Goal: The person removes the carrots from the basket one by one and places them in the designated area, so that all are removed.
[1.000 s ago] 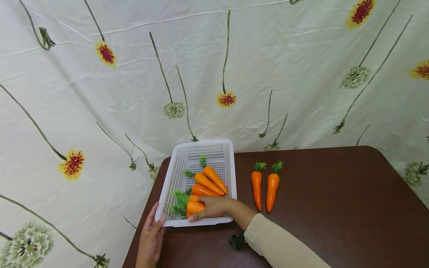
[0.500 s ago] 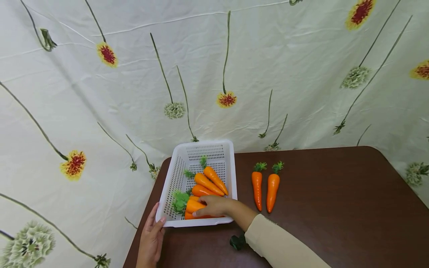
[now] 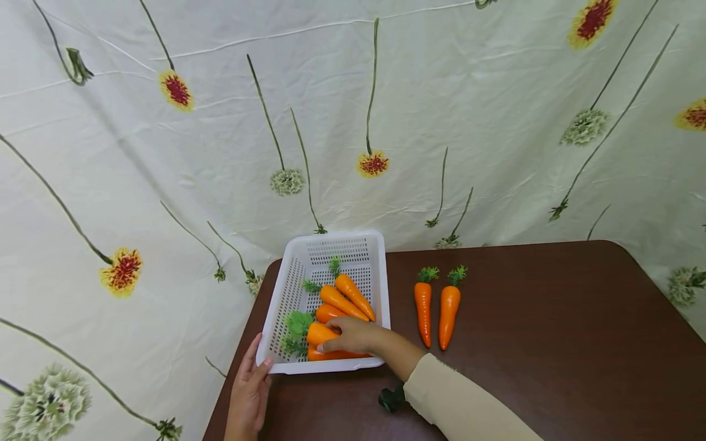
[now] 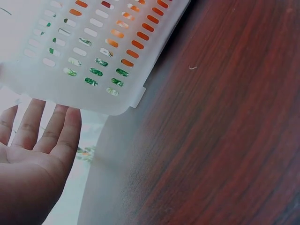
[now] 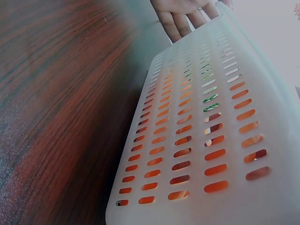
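A white plastic basket [image 3: 325,366] with slotted walls stands at the table's left end. My left hand [image 3: 249,395] holds its near left corner, thumb at the rim; in the left wrist view the fingers of that hand [image 4: 44,150] lie against the outside of the basket [image 4: 105,103]. Inside, my right hand [image 3: 358,337] grips a toy carrot [image 3: 318,333] with a light green leafy top. Another carrot [image 3: 325,355] lies along the near wall, partly under that hand. Several carrots [image 3: 343,302] lie behind it. The slotted wall [image 5: 279,187] hides the right hand in the right wrist view.
Two more carrots [image 3: 422,312] lie side by side on the dark brown table [image 3: 551,337], right of the basket. A small dark green thing [image 3: 390,398] is beside the right sleeve [image 3: 458,398]. A flowered cloth [image 3: 413,92] hangs behind.
My right hand has shifted the gripped carrot slightly away from the near wall, showing more of the carrot there and its darker leaves. The left hand and basket have stayed put.
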The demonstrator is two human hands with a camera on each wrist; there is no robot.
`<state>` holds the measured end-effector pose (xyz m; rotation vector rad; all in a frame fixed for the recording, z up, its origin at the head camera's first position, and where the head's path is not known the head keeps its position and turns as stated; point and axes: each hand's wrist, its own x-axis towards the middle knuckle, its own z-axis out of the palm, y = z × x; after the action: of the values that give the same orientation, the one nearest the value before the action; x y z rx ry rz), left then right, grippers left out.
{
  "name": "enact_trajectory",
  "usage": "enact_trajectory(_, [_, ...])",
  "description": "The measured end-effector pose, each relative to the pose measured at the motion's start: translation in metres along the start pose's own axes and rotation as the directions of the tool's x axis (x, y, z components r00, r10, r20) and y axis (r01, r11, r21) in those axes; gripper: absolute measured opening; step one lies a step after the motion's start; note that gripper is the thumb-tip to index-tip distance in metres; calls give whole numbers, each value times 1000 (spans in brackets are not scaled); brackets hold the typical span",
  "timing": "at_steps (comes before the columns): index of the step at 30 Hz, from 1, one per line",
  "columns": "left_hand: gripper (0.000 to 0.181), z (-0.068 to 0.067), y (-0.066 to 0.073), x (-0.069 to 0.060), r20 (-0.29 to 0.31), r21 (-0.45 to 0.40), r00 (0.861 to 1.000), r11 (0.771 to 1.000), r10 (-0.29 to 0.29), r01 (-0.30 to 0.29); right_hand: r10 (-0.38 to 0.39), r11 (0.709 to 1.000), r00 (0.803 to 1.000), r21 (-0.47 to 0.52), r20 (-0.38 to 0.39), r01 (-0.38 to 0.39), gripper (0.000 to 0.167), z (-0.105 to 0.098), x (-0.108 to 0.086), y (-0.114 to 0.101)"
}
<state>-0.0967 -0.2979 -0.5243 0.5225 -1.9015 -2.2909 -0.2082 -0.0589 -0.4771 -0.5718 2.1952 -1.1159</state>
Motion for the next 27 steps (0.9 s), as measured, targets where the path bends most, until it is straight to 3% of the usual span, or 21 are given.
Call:
enact_trajectory(14, [63,0,0,0,-20,-2,999,1000,-25,25,-13,999,999,46,-42,15,69,-1,-4,-2])
enact_trajectory(20, [63,0,-1,1,-18,-4,1000,1000,-22,21,-76,987,987,129,-141,94,64,-3,-2,-2])
enact_trajectory(27, [64,0,-1,0,-13,-1,1000,1000,-25,25,-76,975,964,183,-255,125,67,-6,-2,-1])
